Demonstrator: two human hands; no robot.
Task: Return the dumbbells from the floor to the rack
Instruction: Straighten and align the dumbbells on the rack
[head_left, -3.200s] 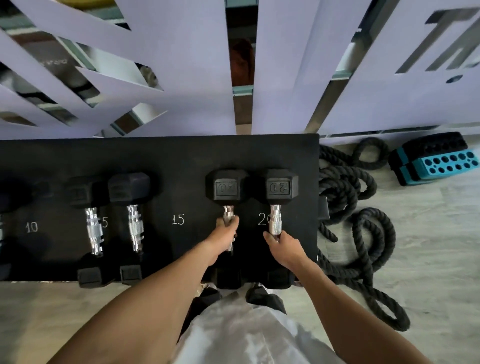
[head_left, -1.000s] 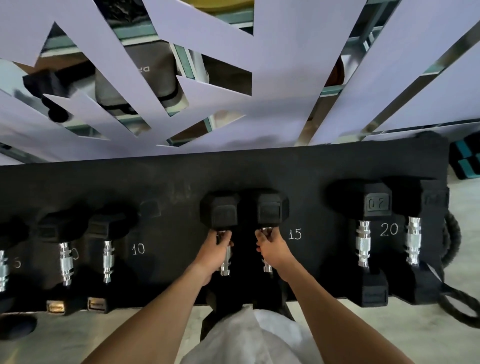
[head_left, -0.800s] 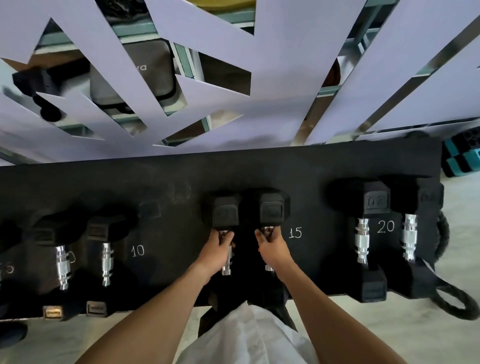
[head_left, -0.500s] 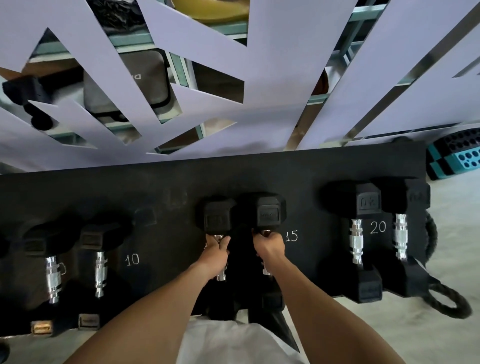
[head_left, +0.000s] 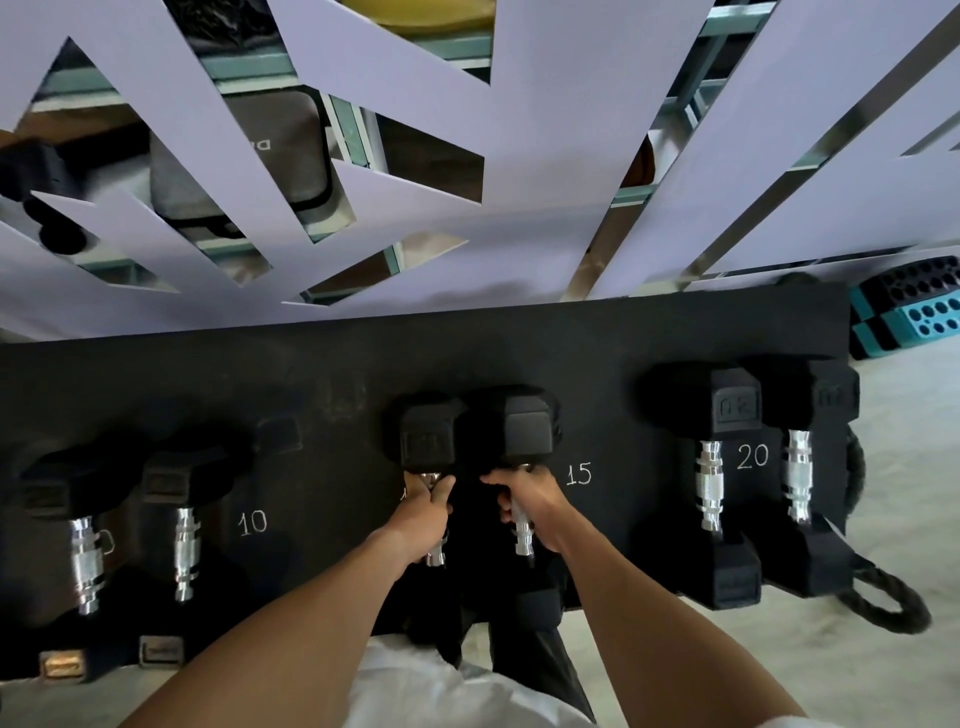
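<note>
Head view — both hands (head_left: 470, 512) gripping dumbbells (head_left: 478, 441).

We look down on a pale grey speckled floor (head_left: 857, 670) beneath a lilac wall panel with angular mirrored cut-outs (head_left: 545, 156). At the right lie a thick black coiled rope (head_left: 883, 608) and stacked teal and black perforated blocks (head_left: 914, 317), in soft even light
</note>
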